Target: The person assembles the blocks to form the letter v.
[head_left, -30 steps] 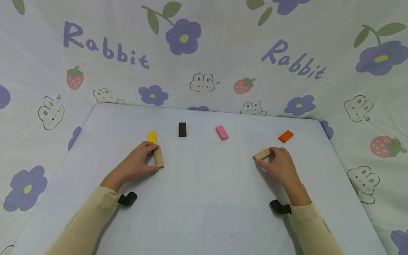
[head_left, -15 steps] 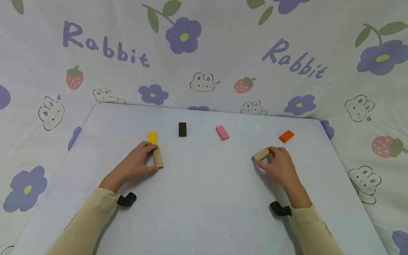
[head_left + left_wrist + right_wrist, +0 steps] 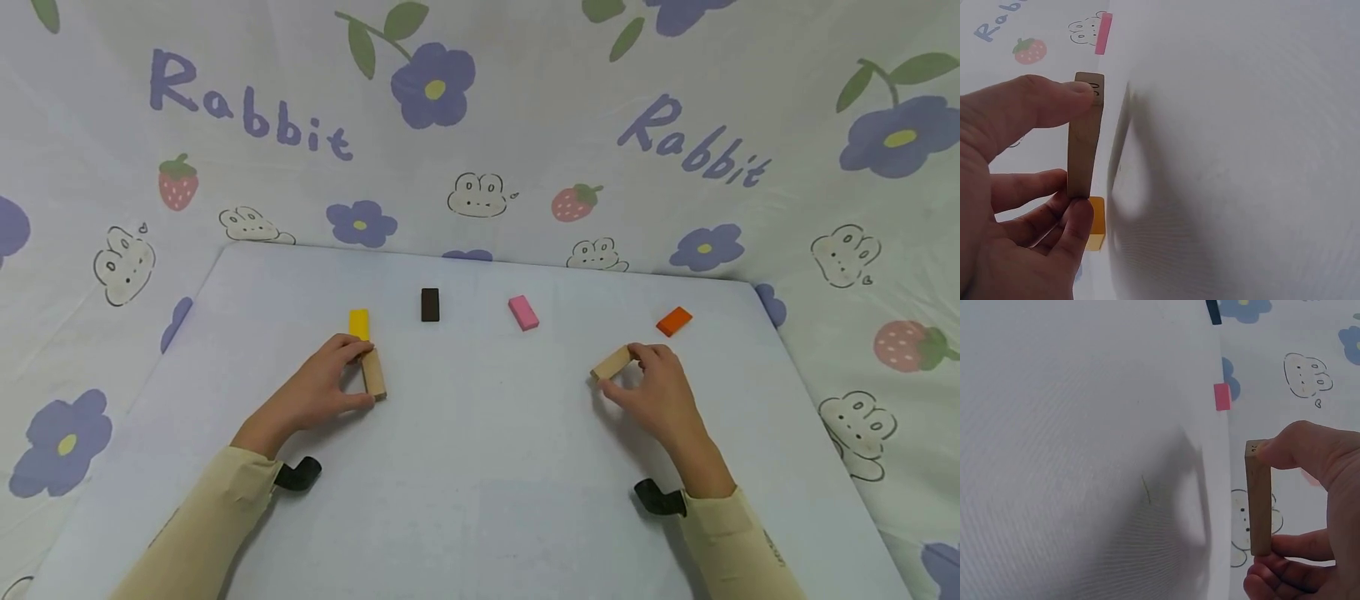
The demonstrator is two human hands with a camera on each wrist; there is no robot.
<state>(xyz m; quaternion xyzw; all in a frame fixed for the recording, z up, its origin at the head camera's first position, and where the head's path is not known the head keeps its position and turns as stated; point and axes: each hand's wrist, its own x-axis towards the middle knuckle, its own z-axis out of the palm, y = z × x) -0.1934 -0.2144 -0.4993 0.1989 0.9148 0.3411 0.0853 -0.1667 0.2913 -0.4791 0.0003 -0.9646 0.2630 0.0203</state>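
Observation:
My left hand (image 3: 318, 383) pinches a plain wooden block (image 3: 372, 372) by its two ends, thumb at the near end and fingers at the far end. In the left wrist view that block (image 3: 1085, 140) shows dark marks on the end under the thumb, and a shadow falls beside it on the white table. A second wooden block (image 3: 612, 363) is gripped endwise by my right hand (image 3: 660, 396), slanting on the right side. In the right wrist view this block (image 3: 1259, 503) spans from thumb to fingers. A yellow block (image 3: 359, 323) lies just beyond my left fingertips.
Across the far part of the white table (image 3: 450, 500) lie a dark brown block (image 3: 430, 305), a pink block (image 3: 523, 312) and an orange block (image 3: 674, 322). A patterned cloth (image 3: 525, 108) hangs behind the table's far edge. Black wrist mounts (image 3: 298, 474) sit at both sleeves.
My right hand has shifted very slightly left with its wooden block. The left hand and its block stay almost where they were; the coloured blocks have not moved.

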